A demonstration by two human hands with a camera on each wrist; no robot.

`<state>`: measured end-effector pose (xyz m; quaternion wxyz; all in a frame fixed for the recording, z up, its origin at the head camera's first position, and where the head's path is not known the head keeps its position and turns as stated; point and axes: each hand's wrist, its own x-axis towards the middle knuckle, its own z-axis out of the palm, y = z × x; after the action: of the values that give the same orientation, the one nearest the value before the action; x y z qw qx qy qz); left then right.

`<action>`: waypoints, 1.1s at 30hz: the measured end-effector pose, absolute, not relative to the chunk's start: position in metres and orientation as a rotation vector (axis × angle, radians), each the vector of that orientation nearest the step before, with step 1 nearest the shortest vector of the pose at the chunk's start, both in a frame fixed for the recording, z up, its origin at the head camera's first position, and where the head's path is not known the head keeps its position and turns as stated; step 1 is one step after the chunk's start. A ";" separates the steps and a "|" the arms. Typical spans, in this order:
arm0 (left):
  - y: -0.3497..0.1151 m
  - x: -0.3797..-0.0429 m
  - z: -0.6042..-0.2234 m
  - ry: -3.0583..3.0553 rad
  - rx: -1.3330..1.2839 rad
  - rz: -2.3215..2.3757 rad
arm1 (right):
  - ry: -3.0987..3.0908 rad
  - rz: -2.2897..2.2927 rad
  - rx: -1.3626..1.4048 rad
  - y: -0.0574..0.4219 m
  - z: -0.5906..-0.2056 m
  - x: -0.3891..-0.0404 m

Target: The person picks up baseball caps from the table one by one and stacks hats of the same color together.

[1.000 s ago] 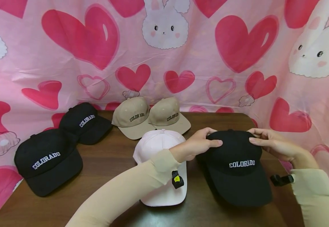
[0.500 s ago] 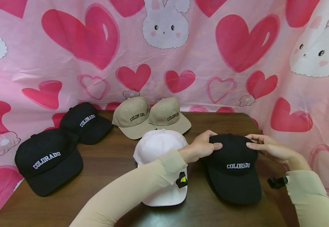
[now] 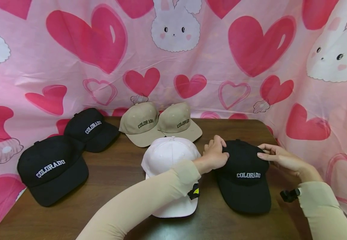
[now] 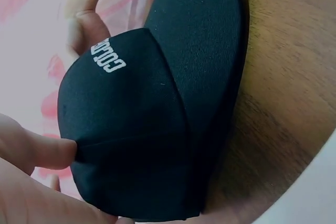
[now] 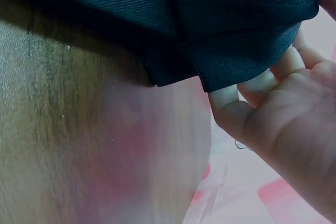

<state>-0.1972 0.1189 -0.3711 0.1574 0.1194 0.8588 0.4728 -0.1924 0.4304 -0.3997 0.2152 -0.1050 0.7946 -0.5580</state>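
A black baseball cap (image 3: 245,163) with white COLORADO lettering sits on the table at the right, its brim toward me. At its right side my right hand (image 3: 284,161) pinches the crown, thumb on the outside and fingers behind the lower edge. Two layered black edges show in the right wrist view, so a second cap seems to lie underneath. On the other side, my left hand (image 3: 213,155) touches the crown (image 4: 126,108) with loose, lightly bent fingers. A white cap (image 3: 172,153) lies left of it, partly covered by my left forearm.
Two beige caps (image 3: 142,121) stand side by side at the back. Two black caps (image 3: 52,166) sit at the left, one partly behind the other. A pink curtain (image 3: 173,63) with hearts and rabbits hangs around the brown wooden table (image 3: 110,176).
The black cap has come down and shifted left onto the table, covering the dark shape below. My left hand's fingers have loosened and lifted from its crown; the right hand keeps its hold.
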 end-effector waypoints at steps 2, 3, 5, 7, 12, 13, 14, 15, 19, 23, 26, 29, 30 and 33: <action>0.119 -0.197 -0.371 2.476 0.356 1.316 | 2.225 -1.547 -0.275 0.429 -0.400 -0.193; 0.119 -0.197 -0.370 2.483 0.359 1.300 | 2.240 -1.542 -0.275 0.429 -0.401 -0.193; 0.120 -0.196 -0.370 2.490 0.364 1.280 | 2.276 -1.531 -0.256 0.428 -0.402 -0.192; 0.120 -0.196 -0.369 2.505 0.376 1.257 | 2.315 -1.516 -0.233 0.428 -0.402 -0.192; 0.121 -0.196 -0.371 2.566 0.427 1.184 | 2.401 -1.475 -0.180 0.429 -0.403 -0.189; 0.121 -0.196 -0.372 2.571 0.433 1.178 | 2.420 -1.462 -0.170 0.429 -0.402 -0.188; 0.121 -0.196 -0.373 2.576 0.438 1.173 | 2.434 -1.454 -0.160 0.429 -0.402 -0.188; 0.122 -0.197 -0.374 2.576 0.440 1.173 | 2.450 -1.445 -0.149 0.429 -0.402 -0.187; 0.121 -0.198 -0.374 2.565 0.464 1.165 | 2.533 -1.401 -0.146 0.426 -0.399 -0.185; 0.111 -0.199 -0.366 2.544 0.561 1.158 | 2.638 -1.331 -0.182 0.423 -0.389 -0.183; 0.092 -0.198 -0.351 2.519 0.710 1.186 | 2.740 -1.230 -0.198 0.418 -0.378 -0.180; 0.066 -0.197 -0.330 2.506 0.885 1.226 | 2.831 -1.127 -0.193 0.411 -0.365 -0.174; 0.056 -0.197 -0.323 2.506 0.932 1.236 | 2.853 -1.103 -0.182 0.409 -0.360 -0.172; 0.024 -0.200 -0.303 2.542 1.021 1.280 | 2.904 -1.075 -0.163 0.398 -0.345 -0.166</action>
<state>-0.1998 0.0241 -0.3034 0.0588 0.3371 0.8393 0.4226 -0.1661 0.3979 -0.3451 0.0203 -0.0525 0.9364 -0.3465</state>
